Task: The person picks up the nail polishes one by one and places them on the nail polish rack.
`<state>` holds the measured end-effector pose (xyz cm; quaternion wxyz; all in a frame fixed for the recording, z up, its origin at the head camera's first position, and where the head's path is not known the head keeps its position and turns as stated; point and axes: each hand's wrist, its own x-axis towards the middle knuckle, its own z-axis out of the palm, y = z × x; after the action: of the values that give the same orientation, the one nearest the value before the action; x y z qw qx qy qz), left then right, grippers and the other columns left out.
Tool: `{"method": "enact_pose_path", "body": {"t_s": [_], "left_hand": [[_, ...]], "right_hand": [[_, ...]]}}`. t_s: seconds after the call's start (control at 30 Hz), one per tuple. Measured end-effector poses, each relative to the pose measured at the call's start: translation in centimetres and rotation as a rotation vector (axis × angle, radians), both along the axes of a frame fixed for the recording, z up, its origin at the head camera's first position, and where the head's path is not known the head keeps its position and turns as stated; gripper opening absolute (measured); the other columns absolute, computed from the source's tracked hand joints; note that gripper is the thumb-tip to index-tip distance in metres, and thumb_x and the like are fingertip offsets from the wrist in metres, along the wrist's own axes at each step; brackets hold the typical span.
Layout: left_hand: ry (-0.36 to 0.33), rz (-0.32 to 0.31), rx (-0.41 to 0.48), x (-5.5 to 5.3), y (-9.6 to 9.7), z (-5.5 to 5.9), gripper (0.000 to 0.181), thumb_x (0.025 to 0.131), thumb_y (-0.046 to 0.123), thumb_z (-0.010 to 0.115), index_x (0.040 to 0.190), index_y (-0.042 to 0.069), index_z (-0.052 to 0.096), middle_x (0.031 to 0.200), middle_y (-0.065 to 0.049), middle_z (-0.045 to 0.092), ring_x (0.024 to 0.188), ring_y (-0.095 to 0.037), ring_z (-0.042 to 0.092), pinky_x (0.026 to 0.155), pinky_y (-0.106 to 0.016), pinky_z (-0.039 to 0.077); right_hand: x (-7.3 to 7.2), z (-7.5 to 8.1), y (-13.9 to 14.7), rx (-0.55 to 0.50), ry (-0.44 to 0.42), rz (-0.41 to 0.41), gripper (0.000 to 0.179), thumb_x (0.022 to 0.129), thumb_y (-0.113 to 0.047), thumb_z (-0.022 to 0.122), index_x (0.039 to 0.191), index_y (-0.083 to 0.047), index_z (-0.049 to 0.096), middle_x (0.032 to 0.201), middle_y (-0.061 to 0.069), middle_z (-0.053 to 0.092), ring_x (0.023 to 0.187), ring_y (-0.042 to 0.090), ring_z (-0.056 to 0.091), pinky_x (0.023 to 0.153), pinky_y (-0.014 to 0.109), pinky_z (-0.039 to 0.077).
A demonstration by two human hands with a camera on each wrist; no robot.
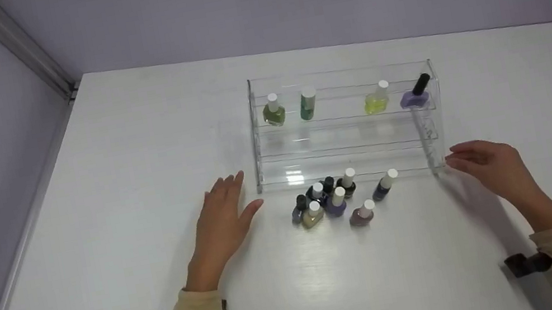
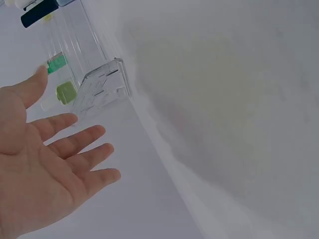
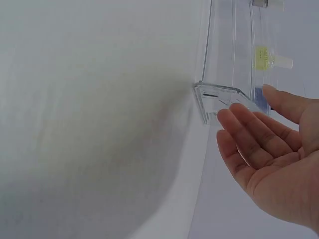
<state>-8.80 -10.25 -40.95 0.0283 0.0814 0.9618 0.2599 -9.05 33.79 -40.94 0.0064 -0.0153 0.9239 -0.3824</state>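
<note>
A clear acrylic tiered rack (image 1: 351, 161) stands on the table. On an upper tier are an olive-green nail polish bottle (image 1: 275, 115), a slim green one (image 1: 307, 107), a yellow one (image 1: 376, 103) and a purple one with a black cap (image 1: 415, 99). My left hand (image 1: 222, 221), fingers spread and holding nothing, is just left of the rack's front corner. By the opposite front corner is my right hand (image 1: 494, 167), fingers loosely bent around nothing; whether its fingertips touch the rack cannot be told. The right wrist view shows its palm (image 3: 284, 184) bare.
In front of the rack, several nail polish bottles stand in a cluster, among them a gold one (image 1: 313, 219) and a purple one (image 1: 336, 205). A mauve bottle (image 1: 361, 216) and a dark blue one (image 1: 382, 191) stand to their right. Pale walls (image 1: 283, 0) border the white table (image 1: 301, 298).
</note>
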Motion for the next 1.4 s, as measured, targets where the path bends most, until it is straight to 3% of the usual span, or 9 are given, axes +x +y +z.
{"method": "enact_pose_path", "body": {"t_s": [0.3,0.5,0.87,1.4], "left_hand": [[-0.042,0.118,0.228,-1.3,0.6,-0.2,0.036,0.087,0.019,0.063,0.117,0.001,0.059,0.113,-0.015,0.061,0.111,-0.03,0.052,0.093,-0.043,0.039],[-0.065,0.164,0.314,-2.4,1.3,0.0,0.023,0.085,0.012,0.064,0.105,0.0,0.065,0.095,-0.011,0.067,0.092,-0.025,0.061,0.08,-0.039,0.047],[-0.109,0.278,0.368,-4.1,2.0,-0.2,0.01,0.08,0.006,0.068,0.088,0.001,0.069,0.079,-0.008,0.066,0.073,-0.02,0.061,0.066,-0.032,0.047],[-0.209,0.356,0.541,-4.6,1.7,-0.5,0.005,0.077,-0.001,0.068,0.082,-0.001,0.068,0.075,-0.009,0.064,0.068,-0.018,0.062,0.062,-0.024,0.05]], "right_hand": [[0.5,0.2,0.0,-0.018,0.024,0.029,0.031,0.088,-0.022,0.061,0.11,0.001,0.062,0.093,-0.004,0.067,0.081,-0.009,0.057,0.066,0.01,0.044],[0.8,0.4,-0.1,-0.06,0.031,0.062,0.027,0.088,-0.016,0.062,0.108,0.003,0.063,0.091,-0.001,0.068,0.079,-0.005,0.06,0.065,0.011,0.046],[0.8,0.1,-0.4,-0.046,0.023,0.103,0.024,0.088,-0.009,0.06,0.108,0.005,0.062,0.094,0.014,0.067,0.079,-0.006,0.059,0.065,0.011,0.046],[0.9,0.1,-0.4,-0.016,0.003,0.115,0.027,0.089,-0.013,0.06,0.109,0.004,0.062,0.096,0.016,0.066,0.079,-0.005,0.059,0.064,0.012,0.046]]}}
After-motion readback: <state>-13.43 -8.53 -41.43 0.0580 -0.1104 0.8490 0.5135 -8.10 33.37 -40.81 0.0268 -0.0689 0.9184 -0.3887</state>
